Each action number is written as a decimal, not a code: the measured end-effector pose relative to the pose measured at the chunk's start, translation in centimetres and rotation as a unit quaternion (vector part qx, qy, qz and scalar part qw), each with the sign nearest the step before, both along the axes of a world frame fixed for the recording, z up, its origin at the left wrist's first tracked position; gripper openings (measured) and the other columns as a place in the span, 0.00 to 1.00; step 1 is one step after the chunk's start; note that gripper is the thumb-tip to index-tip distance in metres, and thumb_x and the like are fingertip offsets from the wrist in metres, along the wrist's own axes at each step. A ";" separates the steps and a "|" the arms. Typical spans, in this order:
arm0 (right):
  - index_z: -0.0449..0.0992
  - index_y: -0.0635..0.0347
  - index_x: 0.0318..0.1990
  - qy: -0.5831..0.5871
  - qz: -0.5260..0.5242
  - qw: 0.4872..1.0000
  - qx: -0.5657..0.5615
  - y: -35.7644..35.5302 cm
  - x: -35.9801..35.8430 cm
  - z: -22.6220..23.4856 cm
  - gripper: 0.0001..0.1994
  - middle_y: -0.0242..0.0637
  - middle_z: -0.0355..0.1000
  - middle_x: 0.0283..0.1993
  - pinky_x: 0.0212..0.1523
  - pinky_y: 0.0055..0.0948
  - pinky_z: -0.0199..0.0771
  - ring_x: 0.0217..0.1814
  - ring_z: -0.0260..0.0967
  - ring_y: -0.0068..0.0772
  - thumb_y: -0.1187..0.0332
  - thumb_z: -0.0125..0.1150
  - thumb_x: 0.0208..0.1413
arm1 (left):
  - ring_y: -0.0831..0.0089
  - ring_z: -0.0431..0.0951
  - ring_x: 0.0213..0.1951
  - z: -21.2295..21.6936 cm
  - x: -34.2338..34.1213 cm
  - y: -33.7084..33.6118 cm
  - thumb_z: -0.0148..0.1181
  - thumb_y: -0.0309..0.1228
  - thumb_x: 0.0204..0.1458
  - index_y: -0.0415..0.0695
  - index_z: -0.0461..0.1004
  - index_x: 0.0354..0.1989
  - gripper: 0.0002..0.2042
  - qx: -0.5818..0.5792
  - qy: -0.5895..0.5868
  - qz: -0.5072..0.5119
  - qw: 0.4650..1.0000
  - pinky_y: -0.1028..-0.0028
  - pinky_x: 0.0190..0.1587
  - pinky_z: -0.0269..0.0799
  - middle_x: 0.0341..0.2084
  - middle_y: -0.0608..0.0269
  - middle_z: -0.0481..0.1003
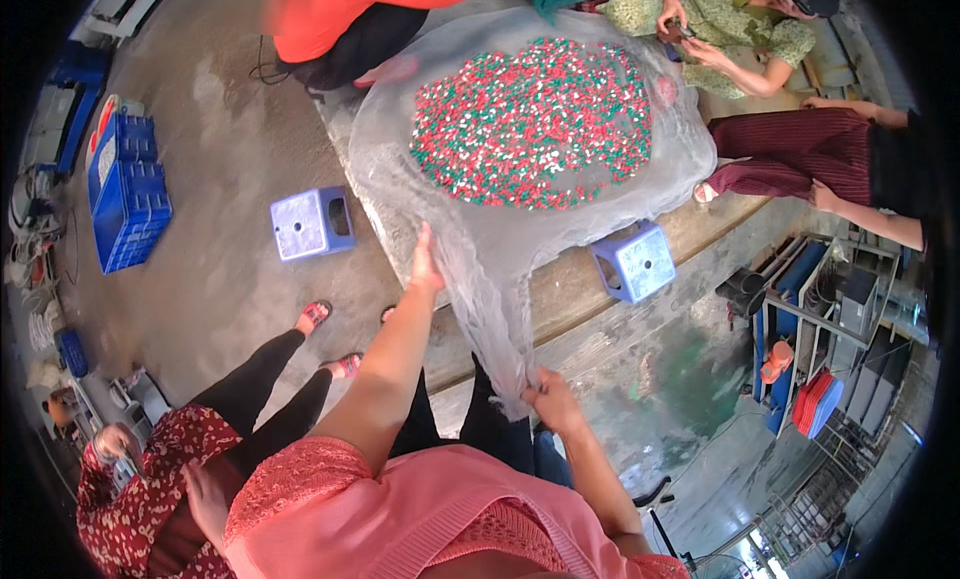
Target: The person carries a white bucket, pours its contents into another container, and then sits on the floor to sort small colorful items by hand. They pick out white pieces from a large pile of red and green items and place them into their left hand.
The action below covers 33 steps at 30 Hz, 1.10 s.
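Note:
A thin, whitish see-through sheet (480, 249), like fine netting or film, lies spread out ahead of me. On it is a wide heap of small red, green and white pieces (530, 124), too small to name. My left hand (427, 264) is stretched forward and grips the sheet's near left edge, its fingers partly hidden. Close to my body, my right hand (555, 401) is closed on a gathered corner of the same sheet. Between my hands the sheet hangs in folds, drawn toward me.
Two blue-white plastic stools (312, 224) flank the sheet. Blue crates (130, 189) stand at left. Several people are around: one in red (350, 19), one in a patterned green top (720, 39), one in dark red (790, 154), one beside me (160, 479). A loaded rack (830, 319) stands right.

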State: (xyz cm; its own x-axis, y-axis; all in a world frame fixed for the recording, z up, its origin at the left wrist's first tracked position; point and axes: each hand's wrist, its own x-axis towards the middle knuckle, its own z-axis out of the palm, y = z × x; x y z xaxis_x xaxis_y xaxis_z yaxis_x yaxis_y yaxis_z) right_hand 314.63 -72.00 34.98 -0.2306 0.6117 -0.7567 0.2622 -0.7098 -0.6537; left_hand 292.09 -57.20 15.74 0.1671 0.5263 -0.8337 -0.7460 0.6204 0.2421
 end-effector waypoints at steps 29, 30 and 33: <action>0.74 0.67 0.41 -0.309 -0.269 0.912 -0.012 7.5 -1.3 2.4 0.20 0.38 0.72 0.35 0.43 0.25 0.64 0.37 0.67 0.31 0.76 0.46 0.35 | 0.51 0.35 0.64 -15.7 -17.3 10.2 0.53 0.68 0.31 0.53 0.39 0.64 0.53 -0.144 -0.061 -0.170 0.973 0.37 0.55 0.31 0.64 0.53 0.34; 0.74 0.68 0.41 -0.242 -0.339 0.908 -0.050 6.5 -0.6 2.5 0.20 0.38 0.72 0.35 0.42 0.25 0.65 0.36 0.68 0.31 0.76 0.46 0.36 | 0.51 0.36 0.64 -16.0 -17.3 12.1 0.54 0.69 0.30 0.53 0.39 0.64 0.54 -0.167 -0.013 -0.157 0.973 0.37 0.56 0.32 0.64 0.53 0.34; 0.73 0.68 0.41 -0.152 -0.453 0.869 -0.126 1.9 2.8 0.6 0.19 0.38 0.72 0.35 0.40 0.25 0.68 0.36 0.69 0.30 0.77 0.45 0.37 | 0.51 0.38 0.63 -17.6 -15.4 15.4 0.55 0.68 0.29 0.53 0.40 0.64 0.54 -0.246 0.106 -0.123 0.956 0.38 0.56 0.33 0.64 0.52 0.35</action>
State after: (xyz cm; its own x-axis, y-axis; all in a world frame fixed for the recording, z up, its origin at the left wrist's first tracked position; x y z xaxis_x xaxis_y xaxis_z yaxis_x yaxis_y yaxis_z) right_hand 317.45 -70.11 35.57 0.4935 0.2438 -0.8349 -0.3463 -0.8255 -0.4458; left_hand 276.68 -41.80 -1.90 0.0352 0.0282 -0.9990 -0.5295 0.8483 0.0053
